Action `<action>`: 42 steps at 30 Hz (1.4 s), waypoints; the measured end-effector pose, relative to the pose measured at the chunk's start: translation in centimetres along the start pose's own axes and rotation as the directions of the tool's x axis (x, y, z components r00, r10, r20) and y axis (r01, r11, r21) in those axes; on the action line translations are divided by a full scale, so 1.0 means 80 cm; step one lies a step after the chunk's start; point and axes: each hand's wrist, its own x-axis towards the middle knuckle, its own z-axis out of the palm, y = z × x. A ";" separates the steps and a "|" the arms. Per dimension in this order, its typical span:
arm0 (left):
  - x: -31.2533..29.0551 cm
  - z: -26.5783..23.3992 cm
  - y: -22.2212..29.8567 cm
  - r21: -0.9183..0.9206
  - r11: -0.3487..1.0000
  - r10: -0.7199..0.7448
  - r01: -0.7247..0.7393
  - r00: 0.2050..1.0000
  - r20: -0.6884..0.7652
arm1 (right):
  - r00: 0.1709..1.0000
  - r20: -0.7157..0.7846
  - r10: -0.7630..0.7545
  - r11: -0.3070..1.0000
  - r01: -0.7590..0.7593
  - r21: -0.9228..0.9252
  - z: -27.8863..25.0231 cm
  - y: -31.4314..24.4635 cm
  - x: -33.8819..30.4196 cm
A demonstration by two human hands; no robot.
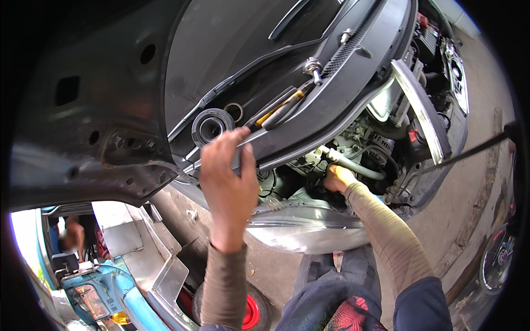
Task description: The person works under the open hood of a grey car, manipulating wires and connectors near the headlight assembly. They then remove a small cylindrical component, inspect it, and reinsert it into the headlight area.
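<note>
My left hand [227, 182] is raised over the cowl below the windscreen, fingers stretched out and thumb apart. Its fingertips are nearest a black rubber ring-shaped part [212, 126] and a tool with yellow-and-black handles [279, 112]; I see nothing held in it. A smaller metal ring [234, 112] lies beside the rubber part. Farther along the cowl are a shiny metal piece [312, 67] and a small light-coloured fitting [346, 36]. My right hand [338, 178] reaches down into the engine bay, beside a grey hose [356, 165]. Its fingertips are hidden among engine parts.
The raised bonnet [83, 116] fills the left side. A clear headlamp [309, 234] lies between me and the engine. A silver strip [422, 110] and a thin dark rod [469, 150] stand at right. Behind, at lower left, is a blue vehicle [118, 292] with a person [74, 237].
</note>
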 end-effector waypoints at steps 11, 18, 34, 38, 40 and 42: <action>0.082 0.014 -0.050 0.329 0.906 0.175 -0.267 0.943 0.283 | 0.943 -0.319 -0.091 0.793 0.262 0.550 -0.073 0.033 -0.157; 0.089 0.025 -0.059 0.217 0.956 0.178 -0.198 0.978 0.109 | 0.838 -0.522 0.160 0.618 0.327 0.715 -0.026 0.081 -0.336; -0.318 -0.058 0.107 -0.634 -0.052 0.079 0.772 0.636 0.768 | 0.940 -0.100 -0.326 0.491 0.259 0.831 -0.019 -0.015 -0.427; -0.420 -0.062 0.141 -0.715 -0.233 -0.233 0.659 0.676 0.699 | 0.890 0.076 -0.449 0.683 0.287 0.672 0.009 -0.002 -0.426; -0.461 -0.067 0.158 -0.662 -0.288 -0.404 0.692 0.539 0.739 | 0.806 0.052 -0.590 0.727 0.503 0.467 0.023 -0.004 -0.424; -0.491 -0.068 0.178 -0.657 -0.278 -0.599 0.700 0.408 0.689 | 0.689 0.062 -0.722 0.656 0.653 0.378 0.038 -0.013 -0.427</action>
